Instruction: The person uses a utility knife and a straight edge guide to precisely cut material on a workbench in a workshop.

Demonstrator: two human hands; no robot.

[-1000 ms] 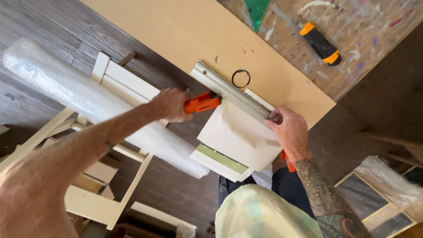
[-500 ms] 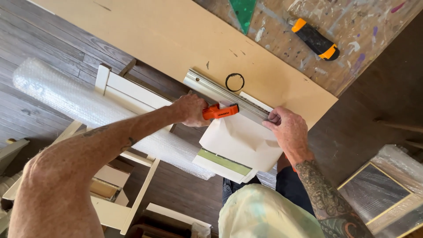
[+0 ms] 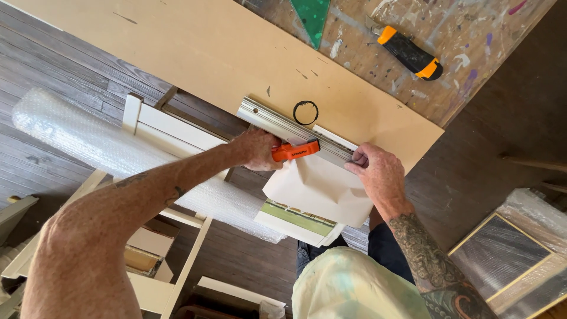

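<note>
While the left hand point(image 3: 258, 150) grips an orange utility knife point(image 3: 295, 150), blade end against a metal straightedge point(image 3: 283, 127), the right hand point(image 3: 378, 174) presses down flat on the ruler's far end, fingers spread, grasping nothing. Head view: knife sits at the straightedge's near side, over cream paper point(image 3: 322, 186) hanging off the edge of a tan board point(image 3: 207, 53). Black ring point(image 3: 305, 112) just beyond the ruler. Second orange-black knife point(image 3: 410, 53) and green triangle point(image 3: 312, 18) on the paint-spattered table point(image 3: 472, 35), well apart. Bubble wrap roll point(image 3: 106, 147) below left.
</note>
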